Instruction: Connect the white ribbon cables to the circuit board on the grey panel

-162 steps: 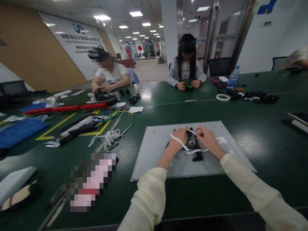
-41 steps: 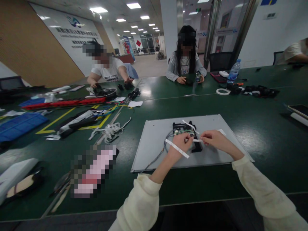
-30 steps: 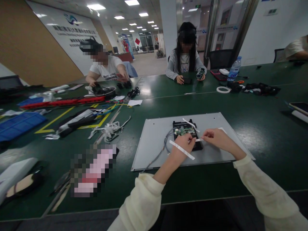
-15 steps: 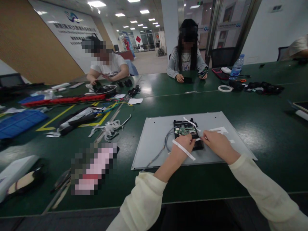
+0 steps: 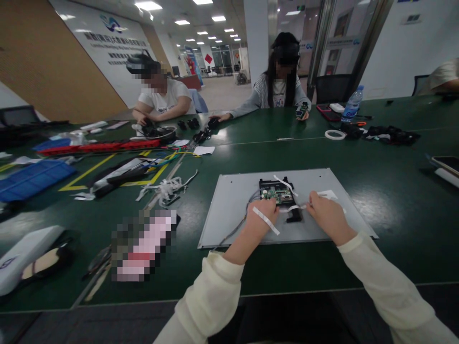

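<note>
A pale grey flat panel (image 5: 222, 210) lies before me with a black frame (image 5: 294, 216) and its green circuit board (image 5: 275, 193) on top. Grey cables (image 5: 238, 228) run from the board's left side under my left wrist. A white tape strip (image 5: 293, 208) spans between my hands across the frame. My right hand (image 5: 329, 216) pinches its right end. My left hand (image 5: 263, 216) is closed at the frame's left side, where the strip reaches its fingertips. Another tape strip (image 5: 266, 220) sticks across the back of my left hand. One more strip (image 5: 286, 184) lies over the board.
Left of the panel are a tangle of white strips (image 5: 168, 190), a pink blurred item (image 5: 148, 246) and a blue crate (image 5: 36, 179). A tape roll (image 5: 335, 134) and a water bottle (image 5: 353, 104) stand farther right. Two people sit across the green table (image 5: 244, 153).
My hands have moved apart, baring more of the tape strip between them. The person opposite has reached one arm out toward the black items on the table.
</note>
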A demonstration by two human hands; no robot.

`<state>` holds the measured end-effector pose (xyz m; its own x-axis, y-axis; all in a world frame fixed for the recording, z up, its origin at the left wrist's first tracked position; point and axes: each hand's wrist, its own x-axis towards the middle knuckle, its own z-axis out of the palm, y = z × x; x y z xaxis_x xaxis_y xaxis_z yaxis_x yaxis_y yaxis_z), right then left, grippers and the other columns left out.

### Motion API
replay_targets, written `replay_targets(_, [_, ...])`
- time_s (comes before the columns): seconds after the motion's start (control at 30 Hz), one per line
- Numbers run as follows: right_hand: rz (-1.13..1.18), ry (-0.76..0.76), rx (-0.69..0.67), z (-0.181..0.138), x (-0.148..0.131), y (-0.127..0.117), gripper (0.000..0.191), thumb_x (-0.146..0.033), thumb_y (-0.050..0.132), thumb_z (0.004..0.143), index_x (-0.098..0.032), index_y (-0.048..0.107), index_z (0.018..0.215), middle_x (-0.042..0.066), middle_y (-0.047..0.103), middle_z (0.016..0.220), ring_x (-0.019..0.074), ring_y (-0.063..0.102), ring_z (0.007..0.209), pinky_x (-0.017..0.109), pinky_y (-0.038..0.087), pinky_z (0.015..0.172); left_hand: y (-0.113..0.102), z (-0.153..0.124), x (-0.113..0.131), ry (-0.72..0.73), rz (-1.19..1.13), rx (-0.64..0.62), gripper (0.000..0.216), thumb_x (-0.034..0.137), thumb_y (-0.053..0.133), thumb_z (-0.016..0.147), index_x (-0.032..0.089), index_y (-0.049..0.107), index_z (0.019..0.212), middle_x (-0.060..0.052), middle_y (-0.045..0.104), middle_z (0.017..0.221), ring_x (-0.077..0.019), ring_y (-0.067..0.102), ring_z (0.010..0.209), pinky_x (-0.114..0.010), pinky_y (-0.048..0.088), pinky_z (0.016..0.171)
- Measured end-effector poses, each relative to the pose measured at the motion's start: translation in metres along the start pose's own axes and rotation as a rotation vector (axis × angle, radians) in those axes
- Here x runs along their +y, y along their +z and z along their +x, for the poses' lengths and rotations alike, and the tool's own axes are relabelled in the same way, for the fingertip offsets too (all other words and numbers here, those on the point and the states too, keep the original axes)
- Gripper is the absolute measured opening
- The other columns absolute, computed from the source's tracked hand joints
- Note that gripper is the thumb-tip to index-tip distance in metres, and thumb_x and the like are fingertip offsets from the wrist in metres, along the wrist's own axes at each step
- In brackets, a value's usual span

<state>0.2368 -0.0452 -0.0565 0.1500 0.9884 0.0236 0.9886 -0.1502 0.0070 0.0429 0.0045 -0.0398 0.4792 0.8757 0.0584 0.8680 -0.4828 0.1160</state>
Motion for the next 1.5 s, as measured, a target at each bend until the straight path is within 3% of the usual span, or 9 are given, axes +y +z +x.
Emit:
replay_targets(0.17, [0.028, 0.027, 0.039, 0.000, 0.003, 0.003, 0.020, -0.029, 0.035, 0.096, -0.016, 0.050, 0.099, 0.010, 0.066, 0.078, 0.0231, 0.066, 0.072, 0.028, 0.034, 0.055, -0.016, -0.020, -0.012, -0.046, 0.002, -0.033, 0.020, 0.026, 0.050, 0.087, 0.018, 0.058, 0.103, -0.011, 0.065, 0.091, -0.0255, 0.064, 0.084, -0.033, 0.046, 0.073])
replay_targets(0.3, [0.076, 0.023, 0.023, 0.001, 0.005, 0.003, 0.019, -0.031, 0.038, 0.095, -0.017, 0.051, 0.098, 0.009, 0.066, 0.077, 0.0216, 0.065, 0.074, 0.027, 0.036, 0.059, -0.025, -0.039, -0.028, -0.174, 0.058, 0.009, 0.030, 0.032, 0.054, 0.085, 0.018, 0.051, 0.111, -0.011, 0.058, 0.106, -0.0237, 0.063, 0.088, -0.031, 0.047, 0.071])
replay_targets(0.47, [0.082, 0.015, 0.026, 0.000, 0.006, 0.003, 0.021, -0.031, 0.037, 0.096, -0.017, 0.052, 0.099, 0.008, 0.065, 0.079, 0.0214, 0.065, 0.074, 0.027, 0.034, 0.059, -0.028, -0.050, -0.051, -0.243, 0.088, -0.002, 0.030, 0.036, 0.054, 0.085, 0.018, 0.050, 0.107, -0.010, 0.059, 0.102, -0.0230, 0.063, 0.086, -0.030, 0.045, 0.070])
replay_targets(0.67, [0.107, 0.019, 0.021, -0.001, 0.005, 0.002, 0.021, -0.030, 0.037, 0.095, -0.017, 0.053, 0.098, 0.008, 0.065, 0.078, 0.0210, 0.065, 0.073, 0.026, 0.032, 0.057, -0.029, -0.044, -0.073, -0.236, 0.004, -0.063, 0.017, 0.031, 0.051, 0.087, 0.018, 0.052, 0.098, -0.007, 0.065, 0.090, -0.0201, 0.063, 0.082, -0.028, 0.041, 0.068])
replay_targets(1.1, [0.350, 0.010, 0.032, 0.003, 0.017, 0.009, 0.017, -0.031, 0.043, 0.092, -0.021, 0.055, 0.097, 0.003, 0.065, 0.072, 0.0172, 0.062, 0.070, 0.024, 0.030, 0.057, -0.030, -0.039, -0.090, -0.264, -0.170, -0.065, 0.017, 0.034, 0.051, 0.088, 0.019, 0.055, 0.096, -0.002, 0.064, 0.073, -0.0178, 0.063, 0.073, -0.025, 0.040, 0.064])
replay_targets(1.27, [0.583, 0.011, 0.162, 0.001, 0.016, 0.002, 0.018, -0.031, 0.044, 0.090, -0.020, 0.057, 0.097, 0.002, 0.064, 0.071, 0.0171, 0.061, 0.069, 0.025, 0.037, 0.061, -0.043, -0.045, -0.074, -0.259, -0.135, 0.092, 0.023, 0.035, 0.046, 0.091, 0.018, 0.054, 0.103, -0.004, 0.063, 0.081, -0.0178, 0.061, 0.075, -0.026, 0.042, 0.067])
replay_targets(1.4, [0.865, -0.152, 0.294, -0.012, -0.014, -0.024, 0.025, -0.033, 0.043, 0.091, -0.020, 0.055, 0.109, 0.005, 0.065, 0.087, 0.0171, 0.062, 0.076, 0.028, 0.048, 0.063, -0.059, -0.040, -0.048, -0.191, -0.151, 0.144, 0.020, 0.032, 0.046, 0.091, 0.018, 0.056, 0.103, -0.005, 0.063, 0.087, -0.0174, 0.061, 0.078, -0.027, 0.043, 0.071])
replay_targets(1.5, [0.795, -0.571, 0.424, -0.026, -0.043, -0.046, 0.036, -0.024, 0.050, 0.087, -0.022, 0.052, 0.123, 0.010, 0.059, 0.116, 0.0214, 0.059, 0.104, 0.038, 0.052, 0.083, -0.061, -0.029, -0.036, -0.132, -0.210, 0.132, 0.019, 0.031, 0.048, 0.090, 0.018, 0.057, 0.101, -0.004, 0.062, 0.084, -0.0175, 0.060, 0.079, -0.027, 0.044, 0.072])
